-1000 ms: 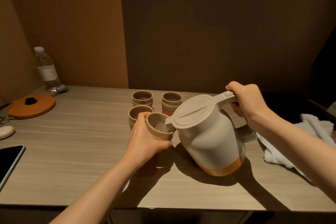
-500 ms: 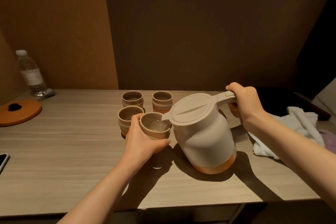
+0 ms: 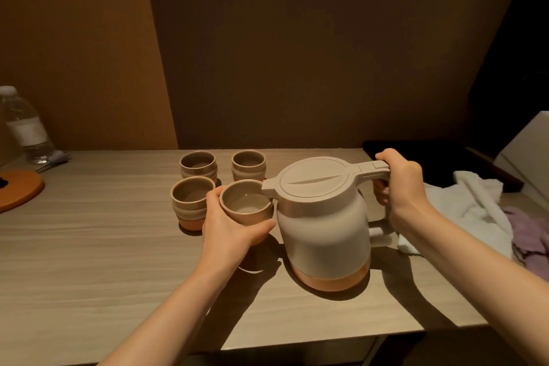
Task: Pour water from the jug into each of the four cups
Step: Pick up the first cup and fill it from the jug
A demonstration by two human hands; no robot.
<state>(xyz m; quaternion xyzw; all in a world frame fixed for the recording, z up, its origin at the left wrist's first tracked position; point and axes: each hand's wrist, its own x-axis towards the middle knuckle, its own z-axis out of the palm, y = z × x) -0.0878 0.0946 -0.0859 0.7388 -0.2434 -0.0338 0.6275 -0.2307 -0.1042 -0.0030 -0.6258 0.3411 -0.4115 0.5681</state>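
I am gripping the jug (image 3: 323, 217) by its handle with my right hand (image 3: 401, 187); it looks nearly upright, base at the table (image 3: 89, 261). My left hand (image 3: 228, 232) is clasping a cup (image 3: 246, 202) at the jug's spout, water showing inside. Three cups (image 3: 193, 199) left of the jug are waiting; I cannot tell whether they are filled.

Wooden table (image 3: 89, 246) bears three cups (image 3: 191, 205), jug (image 3: 325, 235), towel (image 3: 475, 211).
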